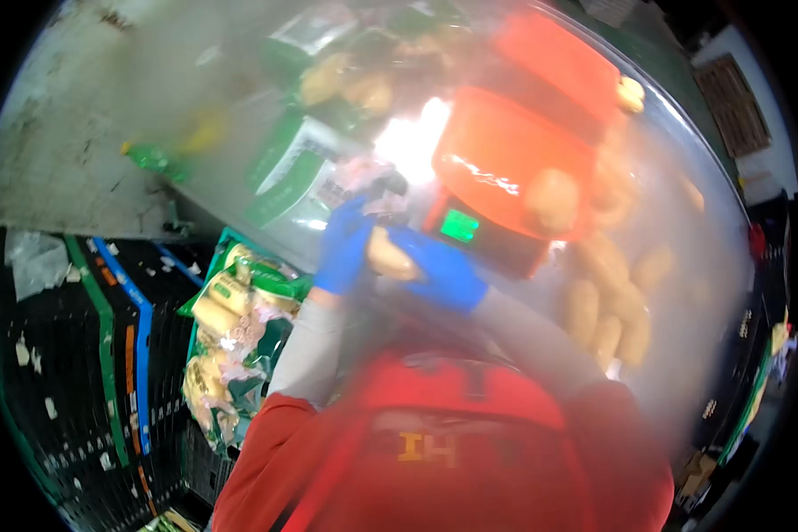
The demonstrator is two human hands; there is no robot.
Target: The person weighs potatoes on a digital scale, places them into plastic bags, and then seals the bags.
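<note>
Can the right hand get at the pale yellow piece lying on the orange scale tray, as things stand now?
Probably yes. The right hand is beside the orange scale tray, and nothing covers the pale yellow piece. But both hands already hold another piece, and the view is blurred.

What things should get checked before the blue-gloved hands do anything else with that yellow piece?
1. Piece held: the left hand and right hand both touch the yellow piece - ok.
2. Grip firm: the picture is too blurred to see the fingers - cannot tell.
3. Gloves on both hands: both blue - ok.
4. Orange scale tray has room: one yellow piece lies in it, the rest is bare - ok.
5. Scale display lit: glows green - ok.
6. Clear sight: the view is foggy with glare near the tray - not ok.
</note>
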